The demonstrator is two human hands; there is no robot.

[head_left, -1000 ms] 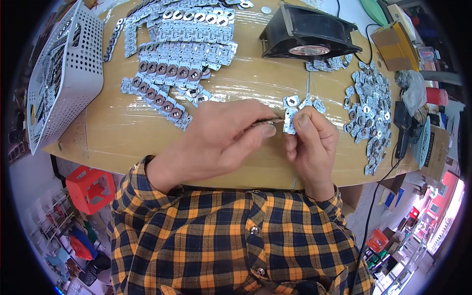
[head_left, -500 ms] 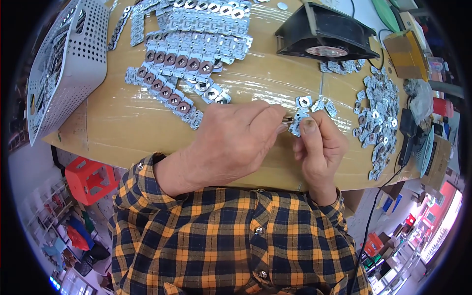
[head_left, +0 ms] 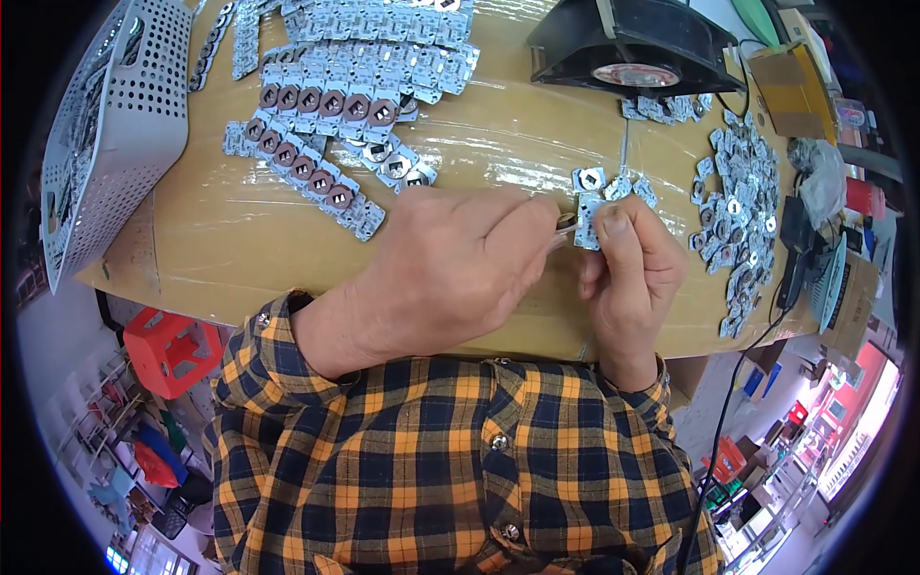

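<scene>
In the head view, a person in a plaid shirt [head_left: 412, 450] works at a brown tabletop [head_left: 498, 134] with both bare hands close together. The right hand [head_left: 637, 273] clamps a small pale circuit board [head_left: 587, 222] between thumb and curled fingers, the board sticking out toward the left. The left hand [head_left: 450, 268] closes its fingertips on a thin, dark-and-light piece [head_left: 566, 224], mostly hidden, its end just beside the board — whether the two touch cannot be told. A board with a white ring [head_left: 588, 180] lies directly beyond; whether it joins the held one is unclear. Strips of boards [head_left: 331, 103], many bearing brown discs, spread at the upper left beside a white perforated basket [head_left: 149, 115]. A heap of single boards [head_left: 733, 216] lies to the right, below a black fan [head_left: 613, 53] — a red stool [head_left: 172, 355] stands at lower left.
</scene>
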